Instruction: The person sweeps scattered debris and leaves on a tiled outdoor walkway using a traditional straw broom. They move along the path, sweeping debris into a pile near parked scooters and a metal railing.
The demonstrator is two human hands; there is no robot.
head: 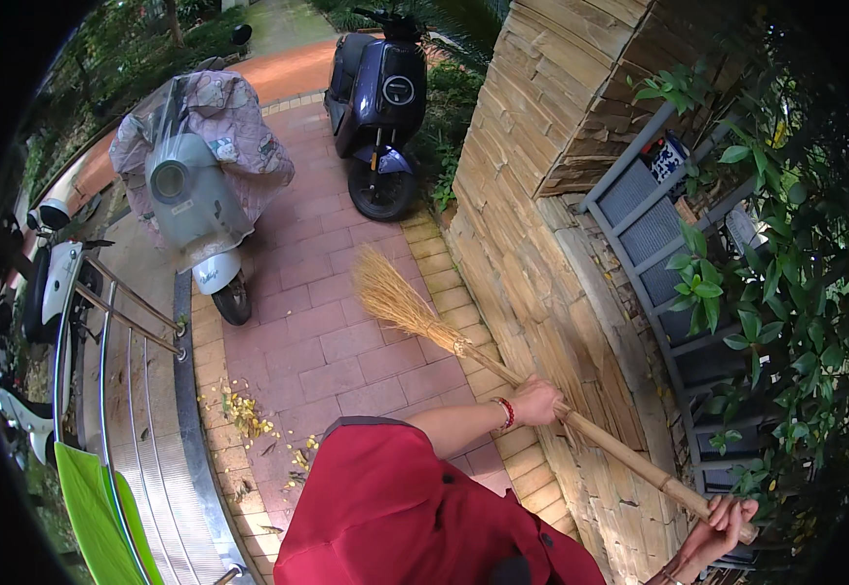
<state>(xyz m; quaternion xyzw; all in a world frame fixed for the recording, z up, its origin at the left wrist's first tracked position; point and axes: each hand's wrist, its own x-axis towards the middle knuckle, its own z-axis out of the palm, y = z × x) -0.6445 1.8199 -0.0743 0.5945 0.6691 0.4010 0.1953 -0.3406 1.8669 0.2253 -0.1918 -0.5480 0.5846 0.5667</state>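
A straw broom [399, 296] with a long bamboo handle lies diagonally across the view, its bristles at the upper left over the reddish paving [329, 351]. Whether the bristles touch the paving, I cannot tell. My left hand [538, 401], with a red bead bracelet at the wrist, is closed around the handle below the binding. Near the handle's far end, at the lower right, my right hand [728, 523] grips it. Yellow fallen leaves [245, 411] lie in a small heap on the paving at the left, apart from the bristles.
A covered scooter [197, 190] and a dark blue scooter [384, 110] stand ahead. A stone-clad wall [534, 263] runs along the right, with a grey metal fence [647, 267] and leafy shrubs beyond. Metal railings [106, 351] and a green cloth [91, 504] are at the left.
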